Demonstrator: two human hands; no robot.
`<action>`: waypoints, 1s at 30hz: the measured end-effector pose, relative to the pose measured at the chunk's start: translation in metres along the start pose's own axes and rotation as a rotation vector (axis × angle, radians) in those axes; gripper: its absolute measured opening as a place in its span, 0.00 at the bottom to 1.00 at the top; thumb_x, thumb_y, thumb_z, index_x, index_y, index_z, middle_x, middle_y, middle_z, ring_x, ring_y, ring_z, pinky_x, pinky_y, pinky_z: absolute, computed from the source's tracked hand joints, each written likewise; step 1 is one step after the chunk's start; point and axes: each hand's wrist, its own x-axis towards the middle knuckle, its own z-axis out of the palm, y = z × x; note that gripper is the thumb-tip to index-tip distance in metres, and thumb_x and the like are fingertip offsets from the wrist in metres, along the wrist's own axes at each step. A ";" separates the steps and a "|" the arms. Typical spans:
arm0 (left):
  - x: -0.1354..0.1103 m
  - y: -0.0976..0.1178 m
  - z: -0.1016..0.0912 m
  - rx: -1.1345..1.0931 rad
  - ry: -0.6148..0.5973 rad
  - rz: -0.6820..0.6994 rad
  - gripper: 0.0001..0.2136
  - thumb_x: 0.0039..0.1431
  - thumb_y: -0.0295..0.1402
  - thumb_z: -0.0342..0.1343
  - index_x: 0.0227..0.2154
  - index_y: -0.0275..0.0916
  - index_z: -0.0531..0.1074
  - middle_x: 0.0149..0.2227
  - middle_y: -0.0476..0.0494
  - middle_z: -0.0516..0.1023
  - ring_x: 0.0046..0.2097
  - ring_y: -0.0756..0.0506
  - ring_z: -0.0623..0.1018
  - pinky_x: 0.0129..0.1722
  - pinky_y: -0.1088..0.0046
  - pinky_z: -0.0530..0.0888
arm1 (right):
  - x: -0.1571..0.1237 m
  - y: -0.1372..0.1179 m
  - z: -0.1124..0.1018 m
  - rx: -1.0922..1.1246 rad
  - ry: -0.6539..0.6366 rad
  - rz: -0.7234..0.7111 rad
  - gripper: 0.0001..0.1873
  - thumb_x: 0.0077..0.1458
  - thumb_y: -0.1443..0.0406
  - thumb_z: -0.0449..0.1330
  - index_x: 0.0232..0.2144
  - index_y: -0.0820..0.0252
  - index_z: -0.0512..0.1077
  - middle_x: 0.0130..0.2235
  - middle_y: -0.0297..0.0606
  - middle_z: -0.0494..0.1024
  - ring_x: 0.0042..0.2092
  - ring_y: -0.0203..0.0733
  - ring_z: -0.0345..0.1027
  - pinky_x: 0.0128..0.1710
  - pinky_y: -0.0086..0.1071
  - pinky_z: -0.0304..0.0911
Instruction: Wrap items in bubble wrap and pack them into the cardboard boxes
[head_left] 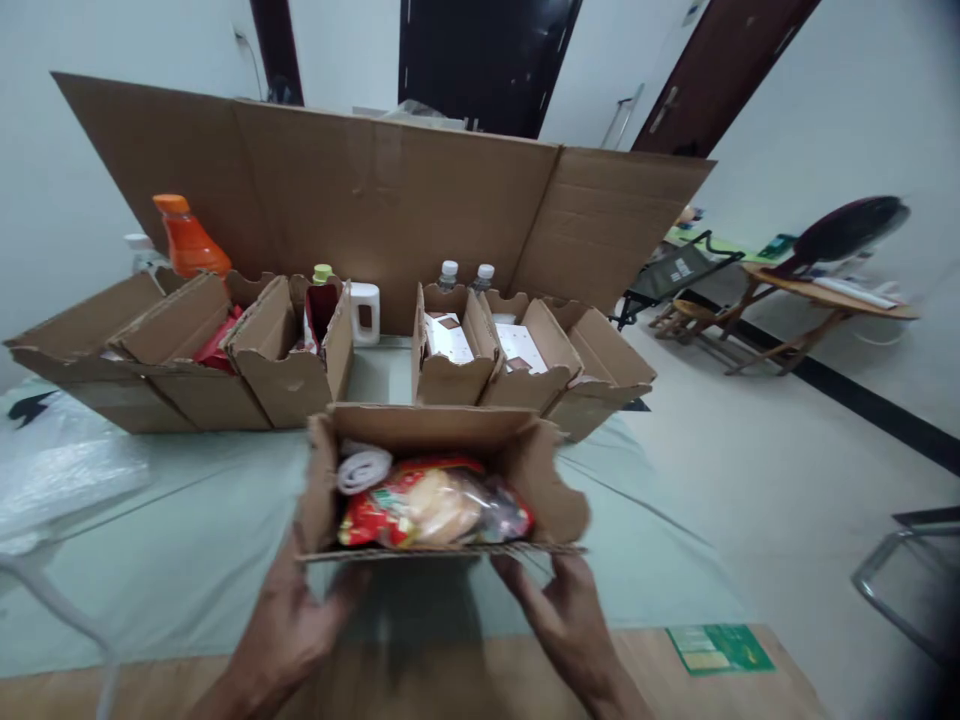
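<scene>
An open cardboard box (525, 470) is held up in front of me, between both hands. My left hand (289, 630) grips its near left underside and my right hand (566, 620) grips its near right underside, fingers curled on the box. Inside lie a rolled white cloth (362, 467) and a red snack packet (435, 508) with clear wrapping. The box hangs above the pale green table top (187, 540).
Several open cardboard boxes (292, 370) stand in a row behind, in front of a tall cardboard sheet (390, 200). An orange bottle (186, 240), a white jug (365, 312) and two water bottles (448, 274) stand among them. Clear plastic bags (60, 470) lie left. A folding table (832, 290) stands right.
</scene>
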 end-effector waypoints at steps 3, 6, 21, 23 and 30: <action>0.008 0.002 -0.024 0.087 0.127 -0.088 0.32 0.51 0.46 0.65 0.57 0.38 0.69 0.54 0.34 0.77 0.60 0.28 0.73 0.63 0.44 0.64 | 0.017 -0.021 0.023 0.096 -0.041 -0.053 0.23 0.56 0.56 0.62 0.52 0.59 0.74 0.51 0.47 0.80 0.52 0.56 0.74 0.54 0.47 0.69; 0.011 0.013 -0.009 0.046 0.109 0.052 0.31 0.55 0.42 0.63 0.60 0.37 0.65 0.58 0.33 0.73 0.61 0.31 0.72 0.62 0.48 0.67 | 0.024 -0.016 0.018 0.146 0.001 -0.036 0.24 0.57 0.52 0.62 0.51 0.61 0.74 0.52 0.49 0.80 0.54 0.57 0.73 0.56 0.48 0.67; -0.047 -0.036 -0.025 0.150 0.198 0.015 0.38 0.64 0.36 0.55 0.71 0.44 0.42 0.69 0.30 0.56 0.64 0.32 0.68 0.62 0.45 0.68 | 0.084 -0.015 0.118 0.269 -0.079 -0.173 0.39 0.63 0.47 0.54 0.67 0.63 0.55 0.65 0.54 0.65 0.65 0.54 0.60 0.65 0.49 0.55; -0.050 -0.042 -0.019 0.185 0.169 0.096 0.39 0.64 0.33 0.55 0.72 0.46 0.41 0.71 0.32 0.52 0.67 0.31 0.64 0.62 0.46 0.68 | 0.096 -0.014 0.132 0.234 -0.020 -0.181 0.40 0.64 0.46 0.51 0.69 0.63 0.51 0.68 0.54 0.60 0.68 0.55 0.56 0.67 0.52 0.52; -0.053 -0.049 -0.008 0.238 0.153 0.212 0.40 0.63 0.29 0.55 0.72 0.50 0.39 0.74 0.35 0.45 0.70 0.30 0.57 0.64 0.43 0.66 | 0.098 -0.010 0.154 0.162 0.076 -0.240 0.36 0.69 0.49 0.44 0.71 0.61 0.48 0.71 0.50 0.54 0.71 0.52 0.47 0.69 0.54 0.47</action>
